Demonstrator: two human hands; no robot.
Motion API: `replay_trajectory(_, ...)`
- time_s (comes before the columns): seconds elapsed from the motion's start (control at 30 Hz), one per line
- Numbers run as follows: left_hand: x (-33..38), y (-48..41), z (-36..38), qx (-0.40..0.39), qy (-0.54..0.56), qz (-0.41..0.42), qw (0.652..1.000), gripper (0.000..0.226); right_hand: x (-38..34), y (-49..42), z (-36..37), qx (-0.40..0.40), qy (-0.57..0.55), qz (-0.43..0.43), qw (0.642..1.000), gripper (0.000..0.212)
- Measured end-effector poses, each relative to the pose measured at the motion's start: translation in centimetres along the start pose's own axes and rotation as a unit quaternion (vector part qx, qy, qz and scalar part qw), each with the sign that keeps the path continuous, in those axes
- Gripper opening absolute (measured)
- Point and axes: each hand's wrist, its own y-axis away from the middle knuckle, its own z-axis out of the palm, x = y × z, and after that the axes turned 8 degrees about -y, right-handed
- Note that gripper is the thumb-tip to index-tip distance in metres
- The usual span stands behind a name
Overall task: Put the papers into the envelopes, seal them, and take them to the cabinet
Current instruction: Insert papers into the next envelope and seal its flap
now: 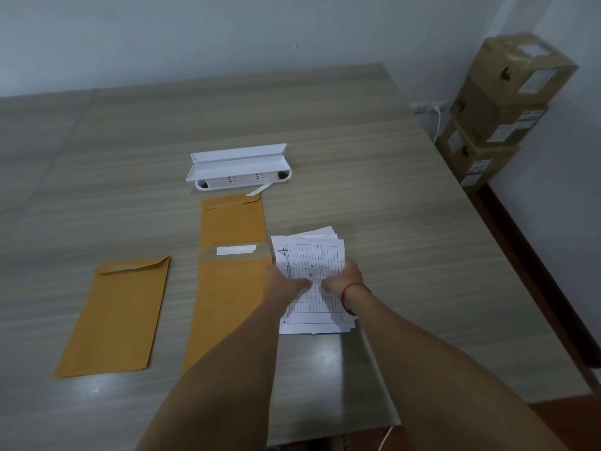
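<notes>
A stack of white papers (312, 255) with a printed table lies on the table right of centre. My left hand (283, 281) grips its left edge and my right hand (344, 276) grips its right side; a red string circles that wrist. Three brown envelopes lie to the left. The middle envelope (224, 307) has its flap open, showing a white adhesive strip. A far envelope (232, 219) lies behind it. A left envelope (117, 314) lies apart, its flap folded down.
The wood-grain table (357, 151) ends in a right edge and a near edge. An open white socket box (239, 169) sits in the table behind the envelopes. Stacked cardboard boxes (494, 105) stand by the wall at right, near a wall outlet with a white cable.
</notes>
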Motion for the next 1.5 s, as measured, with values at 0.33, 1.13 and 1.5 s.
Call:
replay_trajectory(0.33, -0.3, -0.6, 0.2, -0.017, -0.001, 0.000, 1.000, 0.058, 0.4, -0.2, 0.1, 0.028, 0.052, 0.018, 0.998, 0.062)
replay_trajectory(1.13, -0.1, -0.8, 0.6, -0.013, -0.026, 0.017, 0.999, 0.061, 0.8, -0.6, 0.1, 0.023, 0.073, 0.001, 0.997, 0.037)
replay_trajectory(1.5, 1.8, 0.4, -0.9, 0.010, 0.021, 0.024, 0.999, 0.044, -1.6, 0.0, -1.3, -0.028, -0.101, 0.018, 0.994, 0.035)
